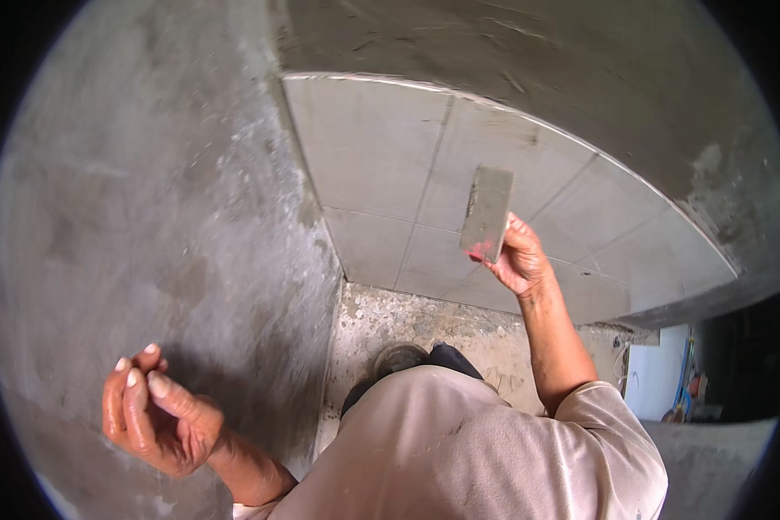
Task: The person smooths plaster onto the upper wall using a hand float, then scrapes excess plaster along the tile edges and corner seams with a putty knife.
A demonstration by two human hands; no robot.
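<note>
My right hand (pixel 524 260) is closed round the lower end of a flat rectangular float (pixel 487 212). Grey mortar covers its face, and red shows at the end by my fingers; any handle is hidden. The float is upright in front of the grey tiled wall (pixel 368 143); whether it touches the tiles I cannot tell. At the lower left, my left hand (pixel 165 416) is raised in front of the bare grey side wall (pixel 165 225). Its fingers are loosely bent and apart, and nothing shows in them.
Wet-looking grey plaster (pixel 581 78) lies above the tiles' pale top edge. The two walls meet in a corner left of centre. Below is a rough, stained floor (pixel 390 312), with a dark round thing (pixel 399 358) by my feet. A white panel and blue items (pixel 685 390) stand at right.
</note>
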